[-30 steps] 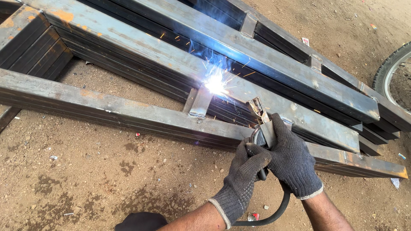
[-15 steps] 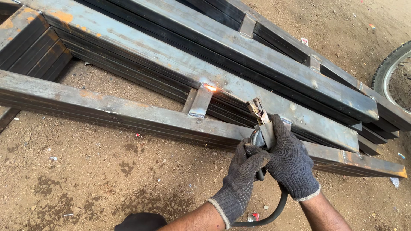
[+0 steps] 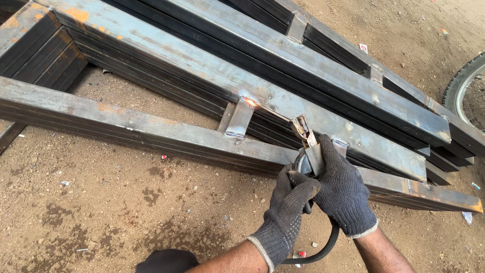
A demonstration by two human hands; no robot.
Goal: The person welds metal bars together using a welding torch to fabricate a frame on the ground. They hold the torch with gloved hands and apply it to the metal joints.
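Both my hands wear dark knitted gloves and grip one welding electrode holder [image 3: 306, 139] with a black cable. My left hand [image 3: 289, 210] wraps the handle from below; my right hand [image 3: 342, 188] closes over it from the right. A thin rod runs from the holder's jaws up-left to a small glowing orange spot [image 3: 251, 102] on a weld. The spot sits where a short steel cross piece [image 3: 237, 119] meets a long rusty steel beam [image 3: 212, 76]. The near beam [image 3: 126, 129] lies just in front of my hands.
Several long steel beams joined by short cross pieces lie stacked on brown dirt ground [image 3: 101, 212]. A bicycle tyre [image 3: 462, 83] shows at the right edge. A dark shoe tip [image 3: 166, 261] is at the bottom. Small scraps litter the dirt.
A second ago a bright arc with sparks flared at the joint. It has gone out, leaving only a small orange glow. My hands hold nearly the same place.
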